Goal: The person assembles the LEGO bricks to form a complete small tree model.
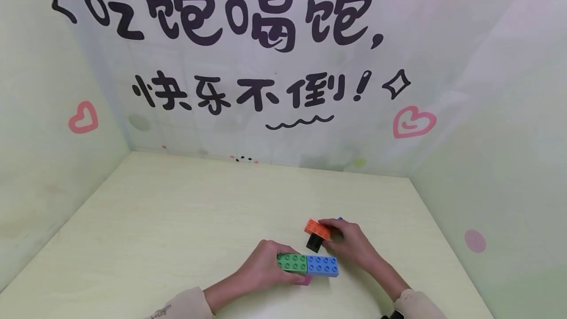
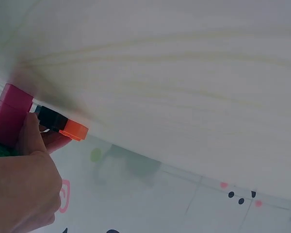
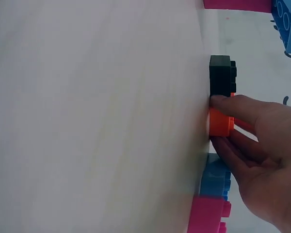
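Observation:
In the head view my left hand grips a green toy building block. A light blue block sits end to end with it, studs up, and a pink block shows underneath. My right hand pinches an orange building block; a black block lies against it. The right wrist view shows the thumb near where the black block meets the orange block. Whether those two are joined I cannot tell. The fingers hide part of the green and orange blocks.
Past my right hand, a blue block and a pink block stand on the pale tabletop. White printed walls enclose the table at the back and both sides.

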`<action>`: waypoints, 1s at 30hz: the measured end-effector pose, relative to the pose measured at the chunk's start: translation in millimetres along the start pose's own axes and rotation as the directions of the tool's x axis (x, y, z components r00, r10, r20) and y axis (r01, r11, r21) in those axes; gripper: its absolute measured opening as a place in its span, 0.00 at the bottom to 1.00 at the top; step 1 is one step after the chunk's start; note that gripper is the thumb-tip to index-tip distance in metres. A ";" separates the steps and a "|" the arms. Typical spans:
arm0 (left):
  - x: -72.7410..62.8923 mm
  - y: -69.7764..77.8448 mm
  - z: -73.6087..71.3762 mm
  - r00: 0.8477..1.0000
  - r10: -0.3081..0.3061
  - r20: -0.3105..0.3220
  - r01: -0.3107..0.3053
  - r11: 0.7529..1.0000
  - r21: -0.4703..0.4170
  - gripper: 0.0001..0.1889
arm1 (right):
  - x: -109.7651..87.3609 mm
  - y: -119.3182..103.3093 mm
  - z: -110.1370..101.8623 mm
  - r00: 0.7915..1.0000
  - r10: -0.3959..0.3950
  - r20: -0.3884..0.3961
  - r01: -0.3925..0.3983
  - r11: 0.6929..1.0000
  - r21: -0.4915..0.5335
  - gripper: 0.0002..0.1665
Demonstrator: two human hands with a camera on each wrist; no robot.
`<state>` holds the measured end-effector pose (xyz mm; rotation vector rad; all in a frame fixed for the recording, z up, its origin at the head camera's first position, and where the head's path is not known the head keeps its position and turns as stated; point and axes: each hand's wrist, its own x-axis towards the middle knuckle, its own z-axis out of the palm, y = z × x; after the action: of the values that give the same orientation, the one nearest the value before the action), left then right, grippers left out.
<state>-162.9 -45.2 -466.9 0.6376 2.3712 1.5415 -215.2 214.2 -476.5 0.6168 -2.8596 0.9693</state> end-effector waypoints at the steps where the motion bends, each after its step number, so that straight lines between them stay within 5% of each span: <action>1: -0.3 -0.1 0.5 1.000 -0.002 -0.001 0.002 1.000 0.001 0.19 | -0.1 1.1 0.9 1.000 0.010 -0.012 -0.010 1.000 -0.003 0.33; 6: -0.4 -1.2 1.7 1.000 -0.011 0.009 0.011 1.000 -0.004 0.20 | -1.1 4.9 0.9 0.992 0.115 -0.051 -0.110 0.989 0.097 0.30; 12: 2.5 -1.5 -0.3 1.000 -0.019 0.018 0.018 1.000 0.017 0.21 | -2.9 1.1 -14.1 0.983 0.178 -0.046 -0.152 0.928 0.340 0.29; 18: 5.3 0.4 -2.9 1.000 -0.009 0.007 0.008 1.000 0.029 0.19 | -7.7 -19.1 -30.8 1.000 0.014 0.005 -0.014 0.839 0.544 0.26; 22: 3.5 -0.8 -3.3 1.000 -0.002 0.009 0.002 1.000 0.027 0.19 | -16.6 -36.1 -30.5 0.990 -0.121 0.069 0.049 0.767 0.639 0.25; 26: 2.4 -2.1 -2.5 1.000 0.000 0.012 0.000 1.000 0.024 0.22 | -24.8 -44.8 -25.3 0.974 -0.188 0.124 0.064 0.757 0.650 0.25; 30: 2.2 -2.4 -2.1 1.000 -0.001 0.005 0.001 1.000 0.022 0.23 | -28.6 -46.2 -20.8 0.966 -0.209 0.154 0.072 0.785 0.615 0.24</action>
<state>-166.3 -46.6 -468.0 0.6447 2.3879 1.5134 -172.4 203.3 -438.7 1.0172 -2.5694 1.9213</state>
